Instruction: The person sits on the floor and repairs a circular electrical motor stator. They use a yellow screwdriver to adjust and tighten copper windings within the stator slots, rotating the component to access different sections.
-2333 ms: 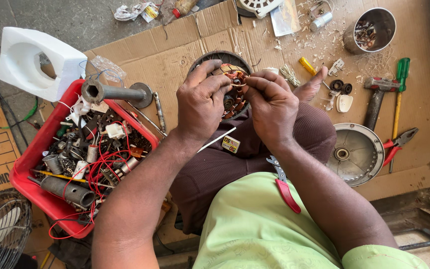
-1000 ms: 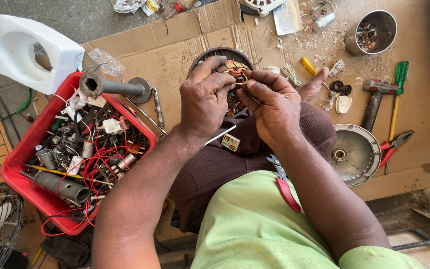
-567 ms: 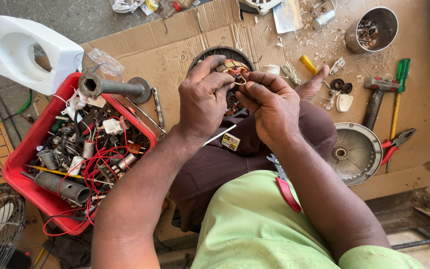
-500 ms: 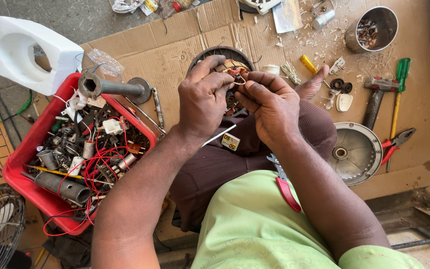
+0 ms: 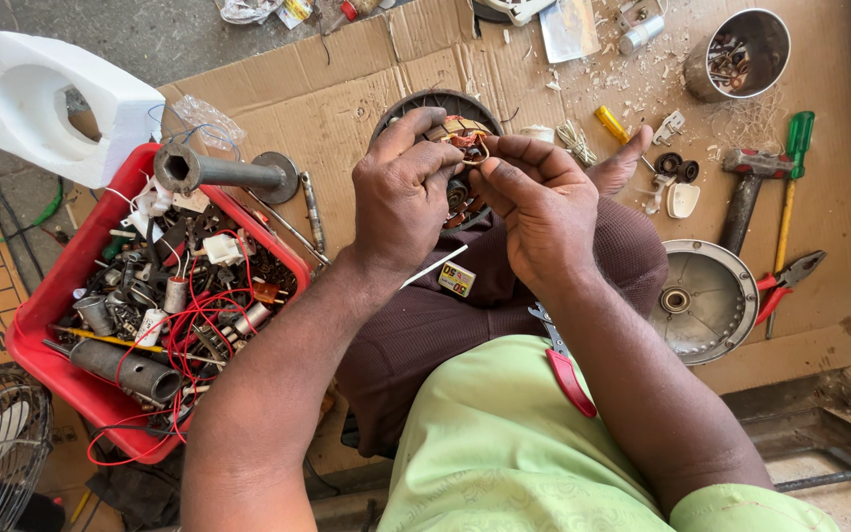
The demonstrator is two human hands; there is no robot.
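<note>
Right now both hands meet over the motor, a round dark stator with copper windings resting on the person's knee above the cardboard. Left hand is curled closed, its fingers gripping the motor's near rim. Right hand is closed too, thumb and forefinger pinching a thin wire at the motor's top. Left of the motor sits a red bin full of small parts, red wire and metal tubes. Right of the motor lie a metal cover, red pliers, a hammer and a green screwdriver. Beyond these stands a steel cup. Another red-handled tool lies on the lap, just below the motor.
</note>
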